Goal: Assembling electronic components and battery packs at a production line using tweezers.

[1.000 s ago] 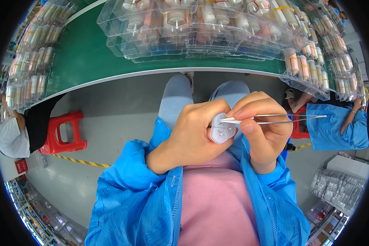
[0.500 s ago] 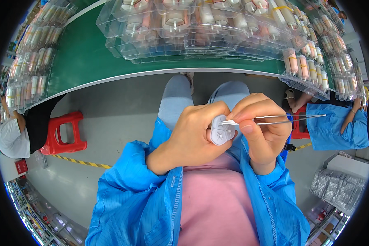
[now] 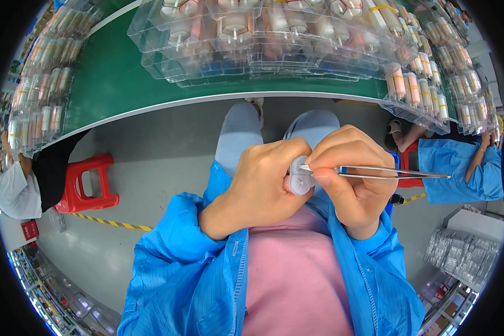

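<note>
Above my lap, my left hand (image 3: 269, 176) is closed around a small light-grey plastic part (image 3: 301, 178) with rounded lobes, its end face turned up. Between the thumb and fingers of my right hand (image 3: 353, 173) is a pair of metal tweezers (image 3: 397, 171). Their pale tips touch or nearly touch the upper lobe of the grey part, and their joined end points off to the right. My right fingertips hide a bit of the part's edge. Whether the tips pinch anything is too small to make out.
Ahead stands a green table (image 3: 117, 73) with stacked clear plastic trays (image 3: 297, 56) of cylinders at its edge. More filled trays (image 3: 417, 95) line the right. Red stools (image 3: 89, 182) and seated co-workers (image 3: 459, 168) are at both sides. A striped floor tape (image 3: 112, 222) runs behind the left stool.
My right hand has shifted slightly left with the tweezers, which now lie at a flatter angle. The grey part has turned a little in my left hand, so less of its face shows.
</note>
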Available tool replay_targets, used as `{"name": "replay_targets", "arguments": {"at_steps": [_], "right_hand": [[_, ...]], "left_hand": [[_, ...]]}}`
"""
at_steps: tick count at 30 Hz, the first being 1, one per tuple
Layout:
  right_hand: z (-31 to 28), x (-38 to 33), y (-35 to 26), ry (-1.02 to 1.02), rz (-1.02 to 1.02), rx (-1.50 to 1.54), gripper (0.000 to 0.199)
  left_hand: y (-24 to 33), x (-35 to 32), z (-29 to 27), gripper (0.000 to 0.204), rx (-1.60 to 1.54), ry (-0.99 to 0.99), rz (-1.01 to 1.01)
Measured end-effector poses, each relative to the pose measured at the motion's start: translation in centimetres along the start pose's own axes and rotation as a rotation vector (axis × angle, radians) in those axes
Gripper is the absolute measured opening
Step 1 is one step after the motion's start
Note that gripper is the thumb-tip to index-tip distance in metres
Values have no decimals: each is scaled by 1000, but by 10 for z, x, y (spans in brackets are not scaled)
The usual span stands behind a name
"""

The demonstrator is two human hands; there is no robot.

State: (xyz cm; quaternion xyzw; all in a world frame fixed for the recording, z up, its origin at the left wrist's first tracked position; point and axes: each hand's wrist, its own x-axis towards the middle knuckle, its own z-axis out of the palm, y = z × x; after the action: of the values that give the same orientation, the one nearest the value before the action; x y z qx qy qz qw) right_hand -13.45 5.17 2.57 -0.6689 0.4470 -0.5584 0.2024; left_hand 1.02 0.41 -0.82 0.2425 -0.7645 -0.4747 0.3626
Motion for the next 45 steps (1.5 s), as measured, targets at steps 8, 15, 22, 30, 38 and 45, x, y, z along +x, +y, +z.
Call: {"name": "replay_targets", "arguments": {"at_steps": [8,15,22,30,38,45], "right_hand": [[1,0,-7,-78,-109,-220,13],[-5,-14,-3,333,59,272,21],[10,-19,2,270,76,330,21],[12,-19,-3,155,99,232,24],[7,-17,4,116,-6,192,26],[10,-23,2,254,144,385,25]], "left_hand": [[1,1,-2,20,271,39,46],[6,2,-4,19,180,88,8],[6,1,-3,19,189,89,1],[2,1,-2,19,146,92,25],[3,2,-7,20,152,74,-16],[1,5,-5,31,99,114,-48]]}}
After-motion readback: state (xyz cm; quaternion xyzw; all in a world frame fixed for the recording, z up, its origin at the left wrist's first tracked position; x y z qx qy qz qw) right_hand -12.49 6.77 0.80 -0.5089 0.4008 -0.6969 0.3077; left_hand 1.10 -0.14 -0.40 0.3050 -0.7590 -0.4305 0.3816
